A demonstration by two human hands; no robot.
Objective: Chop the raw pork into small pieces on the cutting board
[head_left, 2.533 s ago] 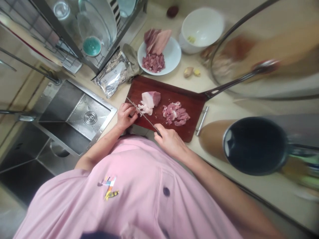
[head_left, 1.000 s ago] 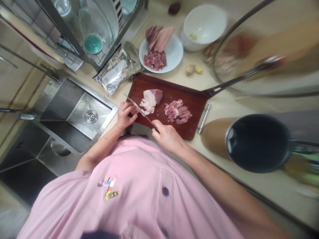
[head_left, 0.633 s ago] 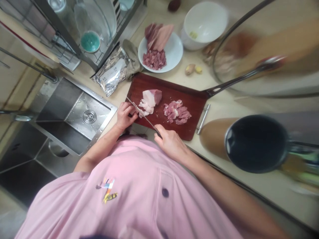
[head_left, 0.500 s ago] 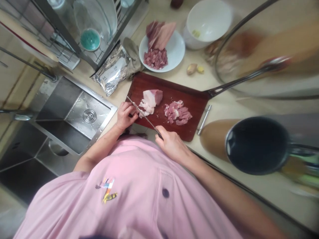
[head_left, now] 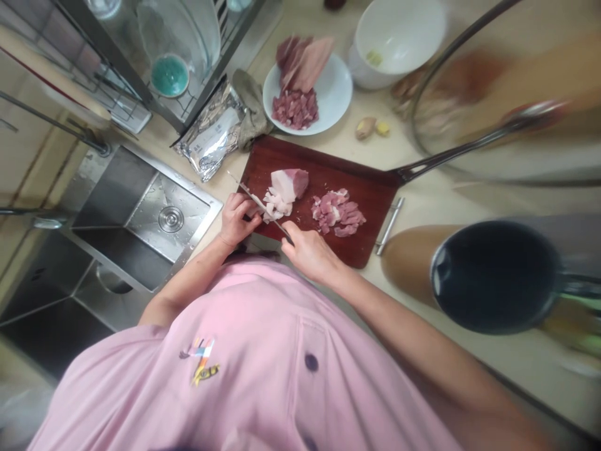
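My right hand (head_left: 310, 252) is closed round the handle of a kitchen knife (head_left: 258, 203). The thin blade slants up and left across the near left corner of a reddish-brown cutting board (head_left: 328, 164). Just left of the blade, my left hand (head_left: 237, 220) has its fingers curled on a pale piece of meat, mostly hidden beneath them. Beyond the blade lie pale fatty slices (head_left: 278, 205) and a larger chunk of meat (head_left: 297, 183). A pile of sliced pink meat (head_left: 339, 213) rests on the board's right half.
A steel sink (head_left: 171, 250) is at left, below a dish rack (head_left: 154, 109). Behind the board are a silver packet (head_left: 211, 141), a plate (head_left: 335, 94) of meat, a white bowl (head_left: 399, 37) and ginger (head_left: 366, 128). A dark pot (head_left: 495, 275) stands at right.
My right hand and the knife have shifted left and slightly up, so the blade tip reaches farther past the board's left edge. My left hand stays nearly in place.
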